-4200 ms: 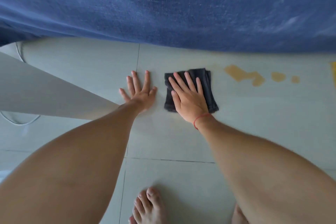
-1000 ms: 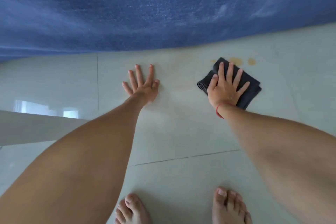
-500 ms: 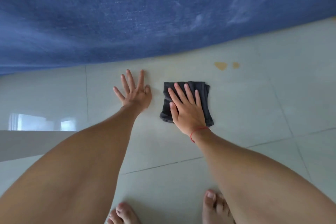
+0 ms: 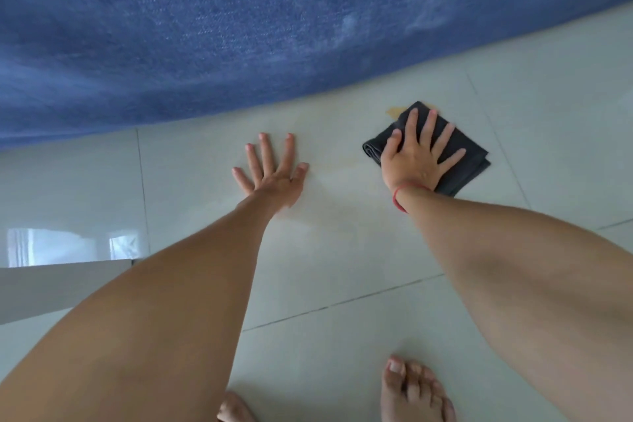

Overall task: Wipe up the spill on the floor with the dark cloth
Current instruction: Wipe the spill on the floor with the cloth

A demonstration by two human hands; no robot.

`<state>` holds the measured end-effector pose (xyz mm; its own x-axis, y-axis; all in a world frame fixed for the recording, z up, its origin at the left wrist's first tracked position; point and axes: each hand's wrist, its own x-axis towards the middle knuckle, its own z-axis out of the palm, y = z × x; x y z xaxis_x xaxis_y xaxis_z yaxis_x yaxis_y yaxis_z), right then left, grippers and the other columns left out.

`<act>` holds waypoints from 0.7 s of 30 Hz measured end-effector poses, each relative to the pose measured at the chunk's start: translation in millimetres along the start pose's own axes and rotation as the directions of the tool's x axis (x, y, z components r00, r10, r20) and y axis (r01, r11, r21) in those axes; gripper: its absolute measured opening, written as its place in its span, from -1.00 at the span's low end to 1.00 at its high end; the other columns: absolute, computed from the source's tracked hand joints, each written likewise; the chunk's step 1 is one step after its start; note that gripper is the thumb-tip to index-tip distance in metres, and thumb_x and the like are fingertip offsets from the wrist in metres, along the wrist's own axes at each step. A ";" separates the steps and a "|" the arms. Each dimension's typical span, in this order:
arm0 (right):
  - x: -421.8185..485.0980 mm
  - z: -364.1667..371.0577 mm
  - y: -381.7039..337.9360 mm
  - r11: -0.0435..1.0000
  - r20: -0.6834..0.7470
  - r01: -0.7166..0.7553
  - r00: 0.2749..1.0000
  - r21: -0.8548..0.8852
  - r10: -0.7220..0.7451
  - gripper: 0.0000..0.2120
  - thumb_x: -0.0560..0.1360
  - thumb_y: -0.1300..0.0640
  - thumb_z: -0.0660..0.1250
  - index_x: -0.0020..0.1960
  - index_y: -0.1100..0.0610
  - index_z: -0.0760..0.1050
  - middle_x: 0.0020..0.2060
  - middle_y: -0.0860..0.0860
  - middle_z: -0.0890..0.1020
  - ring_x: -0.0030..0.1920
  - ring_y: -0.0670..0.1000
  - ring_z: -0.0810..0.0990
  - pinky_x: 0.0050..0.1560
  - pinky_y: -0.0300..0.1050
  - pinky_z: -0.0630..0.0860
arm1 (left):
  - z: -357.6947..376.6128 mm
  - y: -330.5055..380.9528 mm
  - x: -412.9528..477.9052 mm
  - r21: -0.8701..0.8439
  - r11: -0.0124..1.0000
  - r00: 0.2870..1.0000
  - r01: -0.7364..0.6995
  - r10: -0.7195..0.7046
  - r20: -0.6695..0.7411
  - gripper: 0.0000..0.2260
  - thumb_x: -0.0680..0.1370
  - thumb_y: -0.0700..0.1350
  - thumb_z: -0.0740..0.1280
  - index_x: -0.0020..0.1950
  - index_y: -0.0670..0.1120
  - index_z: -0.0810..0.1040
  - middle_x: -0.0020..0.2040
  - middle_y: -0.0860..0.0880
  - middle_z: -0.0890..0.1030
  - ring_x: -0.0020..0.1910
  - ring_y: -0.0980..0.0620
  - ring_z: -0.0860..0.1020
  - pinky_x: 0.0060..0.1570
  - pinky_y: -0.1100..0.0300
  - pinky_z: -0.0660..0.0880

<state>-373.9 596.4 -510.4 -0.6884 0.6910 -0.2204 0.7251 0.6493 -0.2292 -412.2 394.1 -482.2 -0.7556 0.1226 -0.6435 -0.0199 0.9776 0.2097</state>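
Half a second back the dark cloth (image 4: 455, 156) lay close beside the left hand; it has since slid away to the right and toward the rug, and now covers the two amber drops that lay bare then. Only a sliver of the spill (image 4: 394, 111) shows at the cloth's far-left corner, and a small fleck by the middle fingertip. A faint yellowish film stays on the floor (image 4: 342, 243) between the two hands.

The right hand (image 4: 412, 161) lies flat on the cloth, fingers spread wide, pressing down rather than clutching it; nothing is pinched between the fingers. Folded, the cloth sits turned like a diamond, its long side running from near-left to far-right, with its thick folded edge toward the left hand.

The left hand (image 4: 274, 175) is splayed flat on bare tile, empty, and seems only to prop the body. It is well apart from the spill; the right hand is the nearer one. What is left of the spill lies just beyond the right fingertips, toward the blue rug (image 4: 239, 27), so the next stroke likely pushes forward and slightly left.

No containers are in view. Two bare feet (image 4: 411, 390) show at the bottom edge.
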 end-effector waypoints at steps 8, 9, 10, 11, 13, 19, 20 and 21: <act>-46.3 23.7 -42.5 0.895 0.004 0.446 0.895 -0.024 -0.446 -0.53 0.58 -0.07 0.03 0.48 -0.10 0.25 0.53 -0.06 0.22 0.54 0.14 0.11 0.44 0.34 -0.10 | -2.5 2.1 -0.2 -0.004 1.000 1.000 0.008 -0.008 0.006 -0.49 0.62 0.23 -0.14 0.49 0.31 -0.35 0.49 0.06 -0.50 0.48 -0.05 -0.48 0.39 -0.23 -0.39; -53.5 22.7 -34.0 0.858 0.032 0.512 0.859 -0.033 -0.511 -0.53 0.57 -0.07 0.02 0.47 -0.09 0.27 0.52 -0.06 0.25 0.53 0.13 0.14 0.45 0.31 -0.05 | -3.0 2.3 -0.9 -0.004 1.000 1.000 0.010 -0.010 0.007 -0.49 0.62 0.24 -0.14 0.49 0.31 -0.35 0.49 0.06 -0.50 0.48 -0.05 -0.48 0.40 -0.23 -0.39; -57.7 20.1 -20.5 0.813 0.067 0.581 0.813 -0.041 -0.578 -0.53 0.57 -0.06 0.01 0.47 -0.08 0.28 0.50 -0.06 0.28 0.53 0.12 0.17 0.47 0.27 -0.01 | -3.4 2.4 -1.8 -0.003 1.000 1.000 0.011 -0.011 0.009 -0.49 0.62 0.24 -0.14 0.49 0.31 -0.35 0.49 0.06 -0.50 0.48 -0.05 -0.48 0.40 -0.23 -0.39; -58.9 16.3 -3.3 0.769 0.086 0.638 0.770 -0.051 -0.633 -0.53 0.57 -0.05 0.01 0.47 -0.07 0.29 0.49 -0.06 0.30 0.52 0.11 0.20 0.48 0.22 0.02 | -3.8 2.4 -2.6 -0.005 1.000 1.000 0.009 -0.009 0.010 -0.49 0.62 0.24 -0.14 0.49 0.31 -0.35 0.50 0.06 -0.50 0.48 -0.05 -0.47 0.40 -0.23 -0.39; -52.6 6.7 33.5 0.766 0.086 0.638 0.770 -0.075 -0.632 -0.51 0.57 -0.06 -0.02 0.48 -0.05 0.28 0.49 -0.07 0.30 0.51 0.09 0.21 0.48 0.12 0.00 | -3.5 1.7 -3.0 -0.012 1.000 1.000 0.004 -0.004 0.006 -0.49 0.62 0.25 -0.14 0.50 0.31 -0.33 0.50 0.05 -0.48 0.49 -0.05 -0.46 0.40 -0.23 -0.39; -4.1 -9.2 43.2 0.991 -0.011 0.125 0.992 -0.053 -0.126 -0.50 0.61 -0.10 -0.06 0.54 -0.11 0.04 0.57 -0.09 0.03 0.57 0.08 -0.07 0.49 0.28 -0.17 | -1.0 -0.5 -1.7 -0.001 1.000 1.000 0.000 0.000 0.003 -0.49 0.62 0.25 -0.14 0.49 0.31 -0.34 0.51 0.05 -0.48 0.49 -0.05 -0.47 0.39 -0.22 -0.40; 4.8 -10.2 32.3 0.996 -0.021 0.081 0.996 -0.034 -0.082 -0.49 0.60 -0.10 -0.06 0.54 -0.12 0.03 0.57 -0.09 0.00 0.57 0.09 -0.11 0.48 0.32 -0.19 | -0.4 -0.6 -1.1 0.002 1.000 1.000 -0.001 0.001 0.003 -0.49 0.62 0.25 -0.14 0.49 0.31 -0.34 0.50 0.05 -0.48 0.49 -0.05 -0.47 0.39 -0.22 -0.40; 13.1 -9.7 21.2 0.999 -0.028 0.041 0.999 -0.013 -0.041 -0.49 0.60 -0.11 -0.07 0.55 -0.12 0.01 0.57 -0.08 -0.02 0.56 0.10 -0.13 0.46 0.35 -0.21 | 0.1 -0.6 -0.7 0.004 1.000 1.000 -0.002 0.002 0.005 -0.49 0.61 0.25 -0.14 0.49 0.32 -0.34 0.50 0.06 -0.49 0.49 -0.05 -0.47 0.39 -0.22 -0.40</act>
<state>-367.5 622.3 -508.9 -0.7168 0.6724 -0.1845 0.6968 0.6810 -0.2253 -411.6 393.4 -481.9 -0.7525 0.1257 -0.6465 -0.0155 0.9780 0.2082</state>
